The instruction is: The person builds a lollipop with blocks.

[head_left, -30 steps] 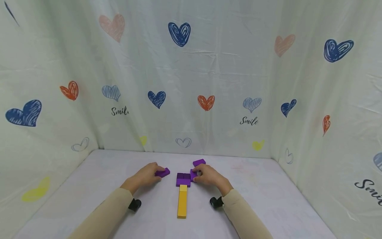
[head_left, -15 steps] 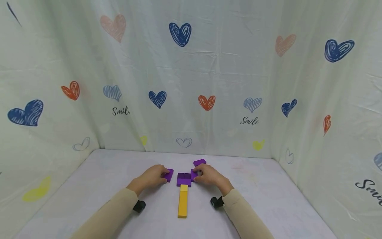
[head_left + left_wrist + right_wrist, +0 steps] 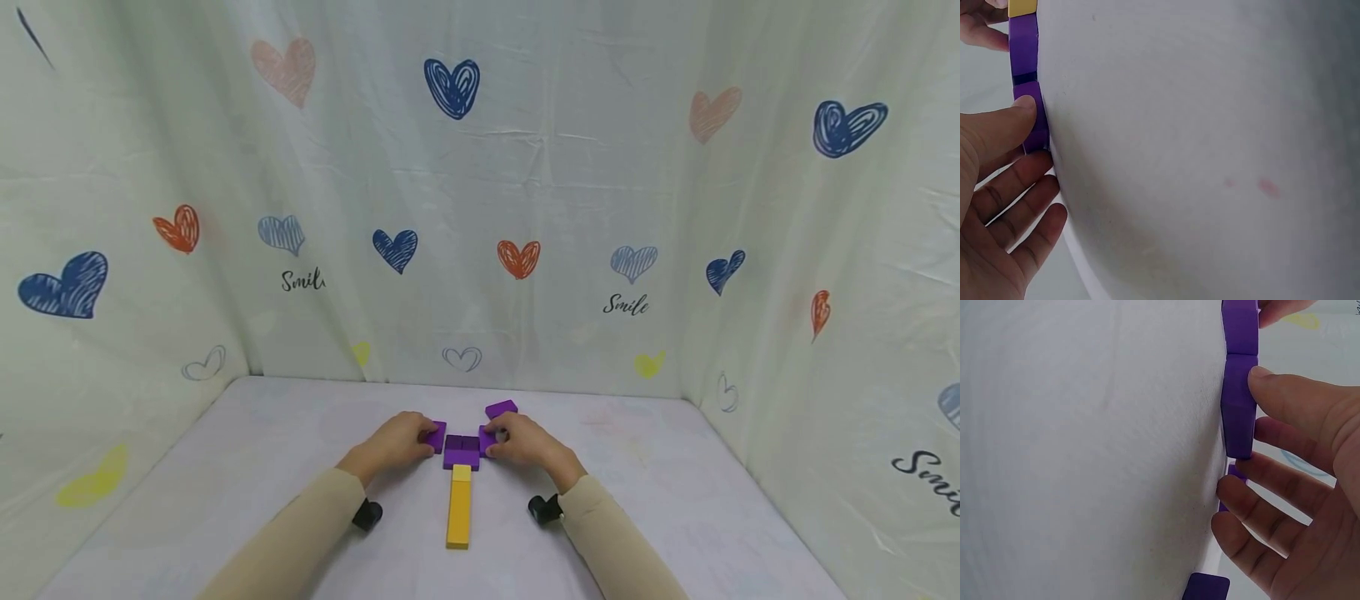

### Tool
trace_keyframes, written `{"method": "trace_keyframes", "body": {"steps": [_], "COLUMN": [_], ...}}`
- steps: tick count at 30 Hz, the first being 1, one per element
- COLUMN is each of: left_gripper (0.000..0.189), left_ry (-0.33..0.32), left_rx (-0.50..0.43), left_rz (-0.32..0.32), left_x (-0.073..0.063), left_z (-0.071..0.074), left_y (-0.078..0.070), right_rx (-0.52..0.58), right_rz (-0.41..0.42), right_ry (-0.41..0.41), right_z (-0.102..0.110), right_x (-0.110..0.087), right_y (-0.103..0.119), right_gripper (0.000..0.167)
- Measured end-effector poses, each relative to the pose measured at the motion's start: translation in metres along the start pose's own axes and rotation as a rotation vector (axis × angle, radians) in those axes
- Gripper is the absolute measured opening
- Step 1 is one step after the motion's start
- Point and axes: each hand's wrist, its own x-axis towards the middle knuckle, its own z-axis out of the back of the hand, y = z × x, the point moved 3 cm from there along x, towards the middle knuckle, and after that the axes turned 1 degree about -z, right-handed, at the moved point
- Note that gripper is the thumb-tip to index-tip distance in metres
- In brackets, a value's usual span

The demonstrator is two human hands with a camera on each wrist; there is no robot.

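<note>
Compared with a second ago, the left hand (image 3: 401,437) and its left purple block (image 3: 438,437) sit closer to the yellow bar (image 3: 458,508), the block now turned nearly in line with it; the right hand (image 3: 528,442) stays where it was. Each grip is a thumb-and-finger pinch: the left one on that block, just left of the yellow bar's far end, the right one on the right purple block (image 3: 485,442), just right of that end. Holding each block by its outer side seems to leave the inner sides free to face the purple centre piece (image 3: 461,455) at the bar's far end. The right block meets the centre piece, so that pinch probably steadies it; whether the left block touches, I cannot tell.

All the purple pieces look smooth and plain; the centre piece has a darker, seamed upper part above a brighter front. The bar is glossy, paler at its far end, and lies lengthwise on the bench (image 3: 637,517). Beyond it, to the right, a loose purple block (image 3: 501,407) lies askew.
</note>
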Motion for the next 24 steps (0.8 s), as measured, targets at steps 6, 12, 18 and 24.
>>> {"method": "trace_keyframes", "body": {"steps": [6,12,18,24], "left_gripper": [0.039,0.039,0.039,0.038], "left_ry": [-0.006,-0.006,0.001,-0.010], "left_rx": [-0.008,-0.019,-0.021,-0.033], "left_rz": [-0.005,0.010,0.017,-0.008], "left_x": [0.0029,0.0046,0.0055,0.0054], "left_z": [-0.0013,-0.0006,-0.0017,-0.0023], "left_y": [-0.0015,-0.0030,-0.0018,-0.0005], "right_rx": [-0.005,-0.010,-0.022,-0.025], "right_rz": [0.001,0.005,0.010,0.012], "right_ry": [-0.001,-0.003,-0.005,-0.007], "right_z": [0.0005,0.0000,-0.0006,-0.0012], "right_x": [0.0006,0.0020,0.0024,0.0023], "right_y": [0.0001,-0.0011,-0.0017,-0.0019], "right_gripper": [0.037,0.037,0.036,0.037]}}
